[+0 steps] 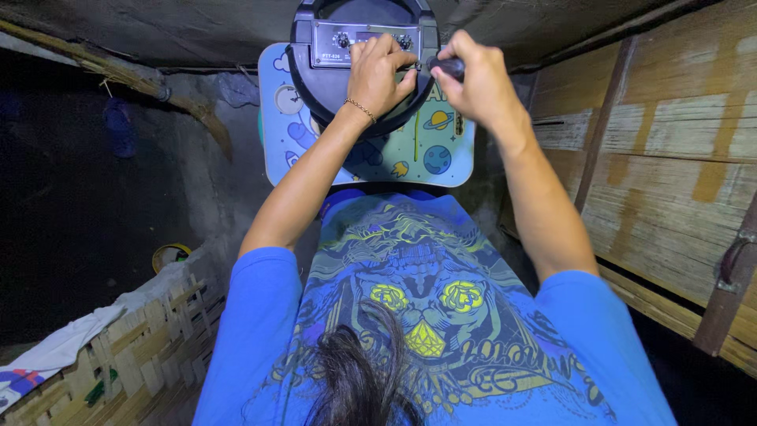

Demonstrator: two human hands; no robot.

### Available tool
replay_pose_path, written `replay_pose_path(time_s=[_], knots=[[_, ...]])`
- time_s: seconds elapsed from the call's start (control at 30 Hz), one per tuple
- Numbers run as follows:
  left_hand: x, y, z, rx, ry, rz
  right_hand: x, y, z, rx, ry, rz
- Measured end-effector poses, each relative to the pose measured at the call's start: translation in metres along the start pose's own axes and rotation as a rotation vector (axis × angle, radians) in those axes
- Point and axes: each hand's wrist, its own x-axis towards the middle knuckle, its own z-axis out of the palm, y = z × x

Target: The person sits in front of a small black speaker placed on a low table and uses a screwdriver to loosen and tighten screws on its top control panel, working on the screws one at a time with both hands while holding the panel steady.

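Left hand (378,75): we press curled fingers on the speaker (315,71) panel.
Right hand (471,79): we grip a black handle (448,66).
Tray (441,154): under speaker.

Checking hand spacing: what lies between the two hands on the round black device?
In the head view, only a narrow strip of the round black device shows between left hand and right hand.

speaker (315,71): on the small table (449,158), ahead of the person
left hand (378,75): on the speaker's panel
right hand (473,79): just right of it, around a tool handle (448,66)
wooden wall (670,158): right
woven fence (150,347): lower left
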Motion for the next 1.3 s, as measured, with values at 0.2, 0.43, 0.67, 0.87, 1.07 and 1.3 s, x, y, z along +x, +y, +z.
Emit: replay_pose_path(time_s=[0.2, 0.43, 0.67, 0.87, 1.07, 1.3], knots=[[-0.005, 0.004, 0.002, 0.005, 0.017, 0.000, 0.021, 0.008, -0.015, -0.042, -0.165, -0.022], [-0.009, 0.012, 0.001, 0.002, -0.020, -0.008, 0.026, 0.026, -0.034, -0.090, -0.355, -0.113], [-0.010, 0.007, 0.014, 0.007, -0.037, -0.009, 0.024, 0.039, -0.037, -0.272, -0.459, -0.067], [-0.008, 0.006, 0.019, 0.015, -0.020, -0.013, 0.028, 0.028, -0.035, -0.533, -0.483, -0.052], [-0.003, 0.003, 0.015, 0.002, -0.025, -0.027, 0.028, 0.033, -0.031, -0.480, -0.404, 0.020], [0.001, -0.001, 0.016, -0.001, -0.031, -0.033, 0.029, 0.058, -0.023, -0.450, -0.360, -0.030]])
